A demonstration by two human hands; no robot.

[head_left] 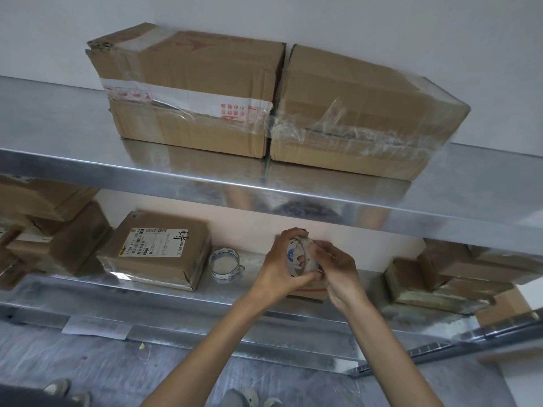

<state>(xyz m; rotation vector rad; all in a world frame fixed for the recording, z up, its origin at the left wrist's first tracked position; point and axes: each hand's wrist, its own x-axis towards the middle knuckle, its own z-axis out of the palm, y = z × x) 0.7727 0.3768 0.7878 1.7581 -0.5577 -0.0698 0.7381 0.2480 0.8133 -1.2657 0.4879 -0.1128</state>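
Observation:
Both my hands meet over the lower metal shelf around a roll of clear tape with a white and blue core. My left hand grips the roll from the left, fingers curled over its top. My right hand is against the roll's right side, fingertips pinching at its edge. A small carton with red print lies under my hands, mostly hidden. A second tape roll lies flat on the shelf to the left.
A labelled carton sits left of the flat roll, with more cartons at far left and right. Two large taped cartons stand on the upper shelf. Shoes show on the floor below.

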